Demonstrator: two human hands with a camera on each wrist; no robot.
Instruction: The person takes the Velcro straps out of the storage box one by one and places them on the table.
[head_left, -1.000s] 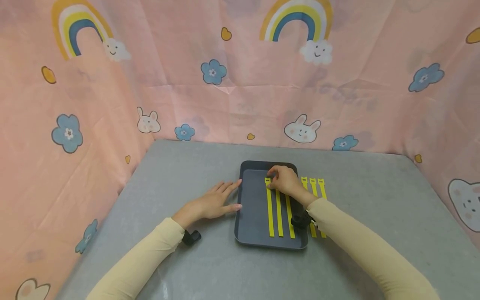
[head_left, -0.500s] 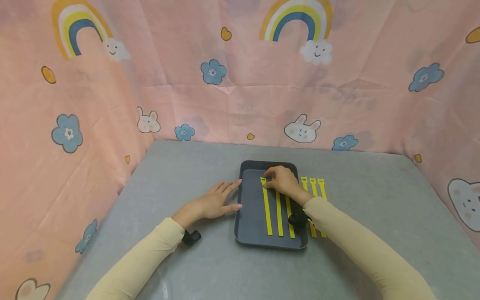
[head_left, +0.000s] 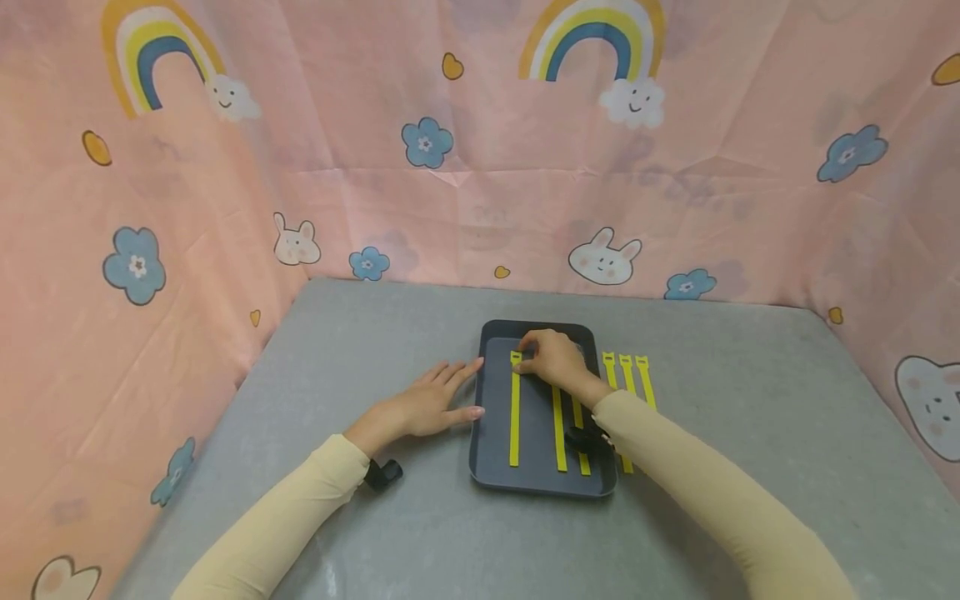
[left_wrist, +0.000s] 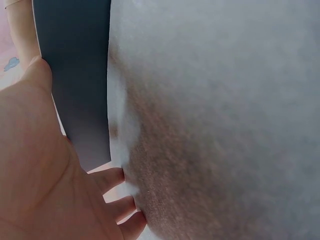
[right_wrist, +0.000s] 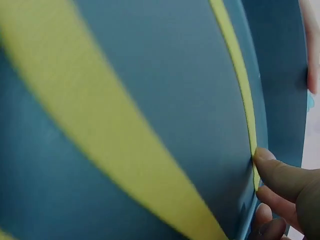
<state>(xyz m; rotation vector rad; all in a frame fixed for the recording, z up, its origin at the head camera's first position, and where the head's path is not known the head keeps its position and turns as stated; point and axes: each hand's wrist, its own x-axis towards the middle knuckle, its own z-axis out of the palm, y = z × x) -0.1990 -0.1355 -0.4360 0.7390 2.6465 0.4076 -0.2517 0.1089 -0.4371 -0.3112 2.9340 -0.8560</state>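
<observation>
A dark grey rectangular tray (head_left: 493, 442) lies on the table. In the head view, my right hand (head_left: 557, 362) pinches the slotted head end of a yellow hook-and-loop cable tie (head_left: 515, 421), inside the tray's left half. The right wrist view shows thumb and fingertip on that tie's end, near the tray's far wall. Two more yellow ties (head_left: 559, 433) lie roughly parallel to its right in the tray, partly hidden under the right hand and wrist. My left hand (head_left: 420, 408) is spread, its fingertips and thumb touching the tray's left wall (left_wrist: 77, 75).
Three more yellow ties (head_left: 628, 379) lie on the grey table (head_left: 750, 400) just right of the tray, partly covered by the right forearm. A pink patterned cloth (head_left: 480, 192) hangs around the table's back and sides. Each wrist carries a black camera.
My right hand has moved left across the tray, drawing the pinched tie with it, away from the other two. That tie now lies straighter. The left hand has stayed in place.
</observation>
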